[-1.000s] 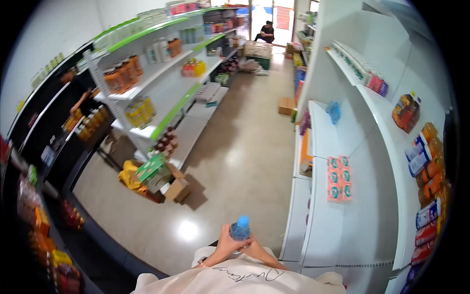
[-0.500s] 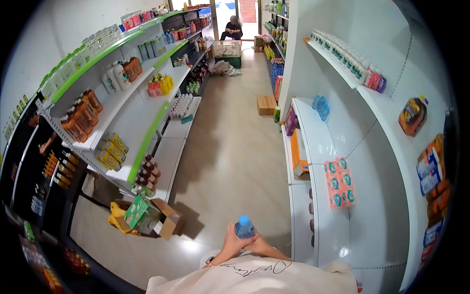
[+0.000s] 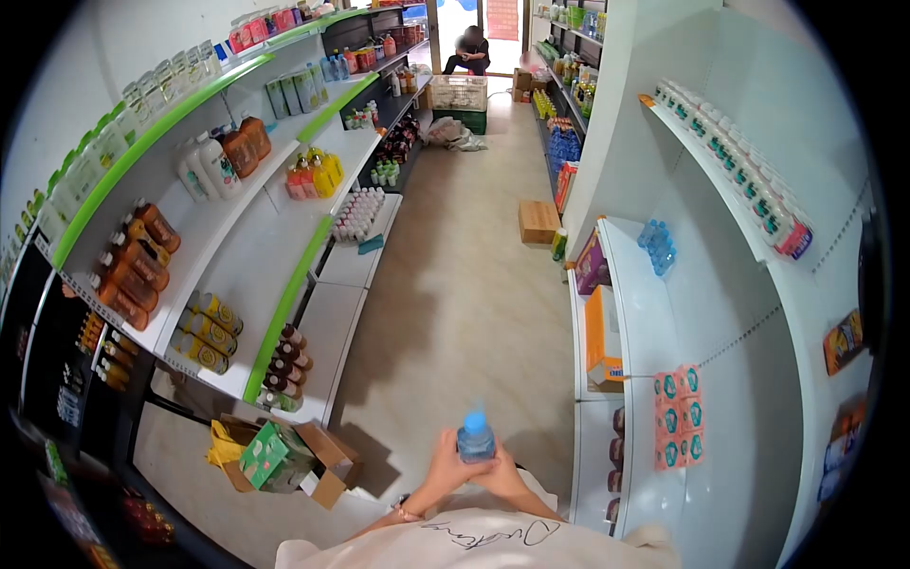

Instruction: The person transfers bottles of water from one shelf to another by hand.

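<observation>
A clear blue bottle (image 3: 476,444) with a blue cap stands upright in front of my body. My left hand (image 3: 447,467) is wrapped round its left side, with a band on the wrist. Against its right side and base, my right hand (image 3: 503,468) is closed on it too. The fingers overlap below the bottle, so some of them are hidden. To the right, on a white shelf, are pink packs (image 3: 679,417) with green labels and a small group of blue bottles (image 3: 657,247). Below on the left lies an open cardboard box (image 3: 327,453) beside a green carton (image 3: 275,457).
Left white shelves (image 3: 251,294) with green edges carry brown bottles (image 3: 128,275), yellow cans (image 3: 207,332) and white bottles (image 3: 209,166). The aisle floor (image 3: 445,284) runs to a crate (image 3: 460,93) and a seated person (image 3: 471,52). A cardboard box (image 3: 538,221) sits by the right shelves.
My view has turned a little left, so the shelves and aisle appear shifted right. Both hands still hold the bottle at nearly the same place before my body.
</observation>
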The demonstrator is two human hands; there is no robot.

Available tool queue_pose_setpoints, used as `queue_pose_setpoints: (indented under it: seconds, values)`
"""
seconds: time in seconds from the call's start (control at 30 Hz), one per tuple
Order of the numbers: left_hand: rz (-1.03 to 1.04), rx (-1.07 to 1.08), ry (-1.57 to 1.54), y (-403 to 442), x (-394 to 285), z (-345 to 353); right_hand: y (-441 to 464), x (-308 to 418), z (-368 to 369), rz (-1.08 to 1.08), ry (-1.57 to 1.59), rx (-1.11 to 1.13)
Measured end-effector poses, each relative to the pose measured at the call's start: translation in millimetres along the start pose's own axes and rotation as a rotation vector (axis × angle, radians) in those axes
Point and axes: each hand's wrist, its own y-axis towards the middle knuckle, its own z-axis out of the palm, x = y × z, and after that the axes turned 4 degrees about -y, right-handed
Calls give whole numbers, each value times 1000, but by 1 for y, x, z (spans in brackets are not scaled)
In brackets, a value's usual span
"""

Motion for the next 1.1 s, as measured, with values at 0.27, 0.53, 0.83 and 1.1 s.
queue_pose_setpoints:
  seconds: [0.27, 0.53, 0.83, 1.1]
  values:
    - [-187, -41, -30, 140, 20, -33, 167, -31, -16, 114, 165, 139]
    - [216, -78, -149, 410, -56, -122, 439, 67, -69, -38, 166, 155]
    - [-157, 41, -636, 488, -21, -126, 525, 36, -65, 113, 180, 138]
    - [-164, 197, -603, 677, 18, -228, 731, 14, -48, 116, 71, 282]
